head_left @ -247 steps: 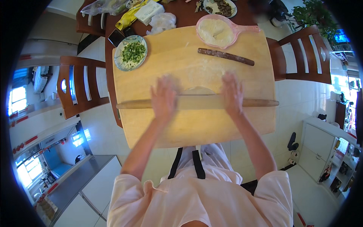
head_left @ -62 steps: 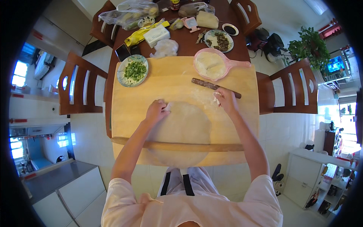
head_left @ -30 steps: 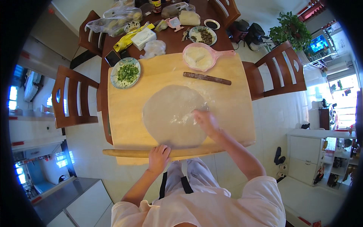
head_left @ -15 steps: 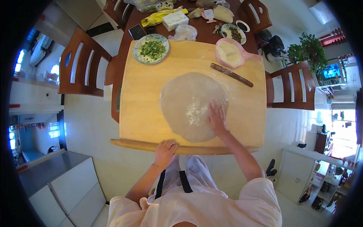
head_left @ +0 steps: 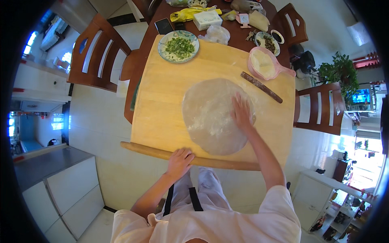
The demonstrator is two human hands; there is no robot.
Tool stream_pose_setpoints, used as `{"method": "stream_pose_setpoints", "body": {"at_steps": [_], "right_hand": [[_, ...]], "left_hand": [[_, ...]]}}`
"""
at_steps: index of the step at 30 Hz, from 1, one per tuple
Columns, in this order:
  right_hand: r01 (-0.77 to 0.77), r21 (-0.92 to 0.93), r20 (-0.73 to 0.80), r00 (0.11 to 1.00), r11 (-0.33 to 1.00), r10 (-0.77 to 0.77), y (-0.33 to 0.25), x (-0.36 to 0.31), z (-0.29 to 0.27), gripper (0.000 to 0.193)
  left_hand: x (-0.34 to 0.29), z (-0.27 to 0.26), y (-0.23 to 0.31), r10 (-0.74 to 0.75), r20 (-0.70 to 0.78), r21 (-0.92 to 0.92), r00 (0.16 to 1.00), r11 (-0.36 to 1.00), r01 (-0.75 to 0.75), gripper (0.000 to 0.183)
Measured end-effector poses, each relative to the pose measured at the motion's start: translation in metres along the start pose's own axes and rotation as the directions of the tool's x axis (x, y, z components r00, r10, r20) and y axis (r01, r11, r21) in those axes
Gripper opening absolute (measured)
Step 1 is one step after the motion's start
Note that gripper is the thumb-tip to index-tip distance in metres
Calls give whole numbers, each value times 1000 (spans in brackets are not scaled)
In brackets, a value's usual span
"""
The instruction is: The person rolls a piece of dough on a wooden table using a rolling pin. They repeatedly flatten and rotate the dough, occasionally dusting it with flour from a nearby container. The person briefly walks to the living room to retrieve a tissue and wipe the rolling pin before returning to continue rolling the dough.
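Note:
A large, thin round of dough [head_left: 206, 121] lies on the pale wooden board [head_left: 158, 101], with white flour smeared over its middle. My right hand [head_left: 242, 111] is flat on the dough's right side, fingers stretched out and pointing away from me. Along the board's near edge lies a long wooden rolling pin [head_left: 146, 150], its left end sticking out past the board. My left hand [head_left: 180, 162] rests over this pin with its fingers curled around it. A short dark rolling pin [head_left: 261, 87] lies at an angle beyond the dough on the right.
At the board's far left stands a plate of chopped green onion [head_left: 178, 47]. A pink ladle-shaped scoop of flour [head_left: 263, 65] sits at the far right. Behind are a tissue pack [head_left: 207, 19], a plastic bag [head_left: 217, 35], a phone [head_left: 163, 26] and a small plate [head_left: 272, 43]. Wooden chairs flank the table.
My right hand has slid farther away over the dough, and the flour is spread wider and thinner. My left hand stays on the long rolling pin. The whole view has turned slightly.

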State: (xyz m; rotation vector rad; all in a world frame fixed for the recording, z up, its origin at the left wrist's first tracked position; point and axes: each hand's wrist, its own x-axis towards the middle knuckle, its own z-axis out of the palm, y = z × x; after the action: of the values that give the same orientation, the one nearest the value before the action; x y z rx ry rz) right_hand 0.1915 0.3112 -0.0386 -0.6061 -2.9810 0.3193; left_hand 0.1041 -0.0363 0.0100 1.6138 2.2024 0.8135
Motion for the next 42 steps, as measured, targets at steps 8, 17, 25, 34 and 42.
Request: {"method": "stream_pose_setpoints", "body": {"at_steps": [8, 17, 25, 34, 42], "right_hand": [[377, 259, 254, 862, 889, -439, -129, 5, 20, 72], [2, 23, -54, 999, 1000, -1, -8, 22, 11, 71], [102, 126, 238, 963, 987, -129, -66, 24, 40, 79], [312, 270, 232, 897, 911, -376, -164, 27, 42, 81], [11, -63, 86, 996, 998, -6, 43, -68, -9, 79]], "left_hand": [[-1, 3, -1, 14, -30, 23, 999, 1000, -13, 36], [0, 1, -1, 1, -19, 18, 1000, 1000, 0, 36], [2, 0, 0, -5, 11, 8, 1000, 1000, 5, 36], [4, 0, -5, -1, 35, 24, 999, 1000, 0, 38], [5, 1, 0, 2, 59, 13, 998, 1000, -3, 45]]}}
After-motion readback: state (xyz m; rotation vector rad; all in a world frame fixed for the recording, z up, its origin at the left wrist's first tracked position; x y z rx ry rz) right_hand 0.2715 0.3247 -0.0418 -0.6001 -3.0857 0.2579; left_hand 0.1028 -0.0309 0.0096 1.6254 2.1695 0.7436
